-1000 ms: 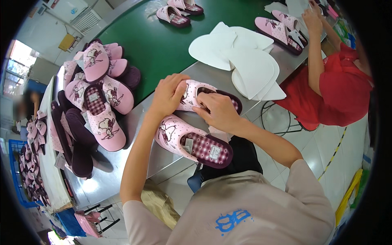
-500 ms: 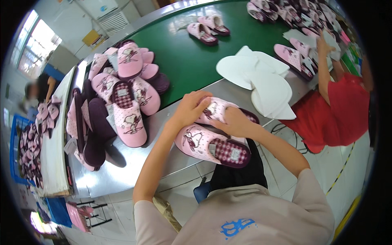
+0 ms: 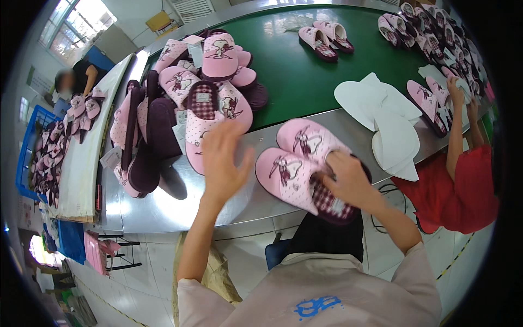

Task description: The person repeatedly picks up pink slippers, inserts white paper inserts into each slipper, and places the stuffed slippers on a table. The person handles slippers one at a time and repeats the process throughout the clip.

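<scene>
Two pink slippers with a cartoon print, a near one (image 3: 283,177) and a far one (image 3: 308,136), lie side by side over the front edge of the metal table. My right hand (image 3: 353,182) grips them at their openings, its fingers partly hidden inside; plaid lining shows in the near one. My left hand (image 3: 222,158), slightly blurred, is open with thumb apart and nothing in it. It hovers over the toe of a pink slipper (image 3: 197,131) at the front of a slipper pile (image 3: 220,54). Whether it touches that slipper I cannot tell.
White sole-shaped sheets (image 3: 378,103) lie right of my slippers. Another slipper pair (image 3: 321,41) sits on the green surface (image 3: 283,71). At right, a person in red (image 3: 457,191) handles slippers near a large heap (image 3: 441,32). A blue crate (image 3: 27,141) stands far left.
My left hand has let go of the slippers and moved left to the pile. The pair has turned slightly in my right hand. The whole view has shifted.
</scene>
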